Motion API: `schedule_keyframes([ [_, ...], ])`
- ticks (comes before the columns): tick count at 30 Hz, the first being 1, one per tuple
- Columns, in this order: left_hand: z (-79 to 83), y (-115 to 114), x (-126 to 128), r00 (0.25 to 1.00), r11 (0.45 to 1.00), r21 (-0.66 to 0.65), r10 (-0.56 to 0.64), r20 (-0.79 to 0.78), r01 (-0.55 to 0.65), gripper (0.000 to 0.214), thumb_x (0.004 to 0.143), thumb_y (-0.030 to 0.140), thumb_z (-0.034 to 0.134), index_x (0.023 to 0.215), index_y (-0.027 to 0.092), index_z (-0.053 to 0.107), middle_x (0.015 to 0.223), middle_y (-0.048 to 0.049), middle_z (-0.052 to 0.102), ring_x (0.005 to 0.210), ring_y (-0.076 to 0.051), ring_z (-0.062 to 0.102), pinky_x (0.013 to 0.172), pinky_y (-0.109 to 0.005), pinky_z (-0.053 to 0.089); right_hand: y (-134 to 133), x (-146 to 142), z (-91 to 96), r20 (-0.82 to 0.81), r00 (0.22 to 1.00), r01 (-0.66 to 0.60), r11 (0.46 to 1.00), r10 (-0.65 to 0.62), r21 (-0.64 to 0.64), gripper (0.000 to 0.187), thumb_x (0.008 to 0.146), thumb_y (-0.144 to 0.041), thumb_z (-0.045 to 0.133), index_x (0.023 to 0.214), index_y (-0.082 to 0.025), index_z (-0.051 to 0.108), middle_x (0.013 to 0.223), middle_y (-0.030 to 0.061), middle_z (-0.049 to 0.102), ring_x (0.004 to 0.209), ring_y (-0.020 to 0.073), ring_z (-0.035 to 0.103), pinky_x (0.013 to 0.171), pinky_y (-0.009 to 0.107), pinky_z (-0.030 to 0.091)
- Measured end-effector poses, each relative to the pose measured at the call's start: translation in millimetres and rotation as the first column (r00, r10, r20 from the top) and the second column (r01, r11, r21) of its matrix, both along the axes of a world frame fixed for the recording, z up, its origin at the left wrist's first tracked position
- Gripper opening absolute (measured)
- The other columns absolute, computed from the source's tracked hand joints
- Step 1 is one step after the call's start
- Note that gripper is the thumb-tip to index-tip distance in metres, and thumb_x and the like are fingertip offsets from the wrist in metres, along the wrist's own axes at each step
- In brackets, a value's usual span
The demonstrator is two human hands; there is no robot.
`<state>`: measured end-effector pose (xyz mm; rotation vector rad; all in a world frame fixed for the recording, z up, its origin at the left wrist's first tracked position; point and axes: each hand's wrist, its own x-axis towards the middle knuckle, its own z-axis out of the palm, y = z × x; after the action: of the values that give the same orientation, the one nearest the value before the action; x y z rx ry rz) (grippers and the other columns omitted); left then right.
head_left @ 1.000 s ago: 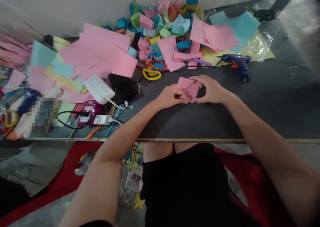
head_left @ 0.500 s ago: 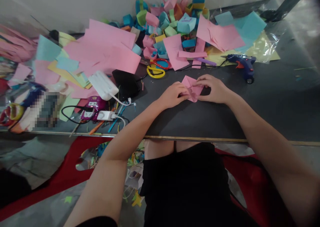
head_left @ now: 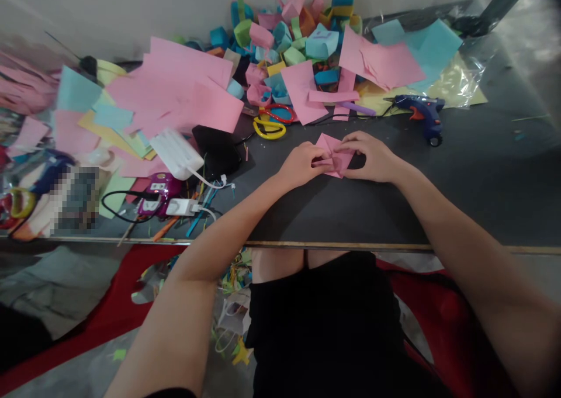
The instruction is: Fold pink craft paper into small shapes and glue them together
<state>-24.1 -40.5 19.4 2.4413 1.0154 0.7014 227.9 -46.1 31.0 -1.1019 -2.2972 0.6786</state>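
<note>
A small folded pink paper piece rests on the dark table between my two hands. My left hand pinches its left side with curled fingers. My right hand grips its right side, fingertips pressed on the top fold. Both hands rest on the tabletop.
Yellow and red scissors lie just behind the hands. A blue glue gun sits to the right. Pink sheets and a heap of folded coloured paper boxes fill the back. A white charger, black pouch and cables lie left.
Both hands have shifted their fingers on the pink piece, drawing its folds closer together. The camera has swayed slightly.
</note>
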Motion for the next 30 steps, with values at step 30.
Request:
schedule_keyframes([
  [30,12.8,-13.9,-25.4,0.988,0.978,0.166,-0.111,-0.107,0.128,0.019,0.096,0.036,0.064,0.097,0.025,0.080,0.107,-0.0052,0.078,0.112,-0.025,0.067,0.099,-0.041,0.048,2.3,14.5,20.3,0.050,0.955,-0.283,0.948,0.293,-0.149,0.030,0.086,-0.061,0.073,0.091,-0.035,0.088,0.104,0.0034,0.079,0.092,0.0229,0.070,0.089,0.040,0.052],
])
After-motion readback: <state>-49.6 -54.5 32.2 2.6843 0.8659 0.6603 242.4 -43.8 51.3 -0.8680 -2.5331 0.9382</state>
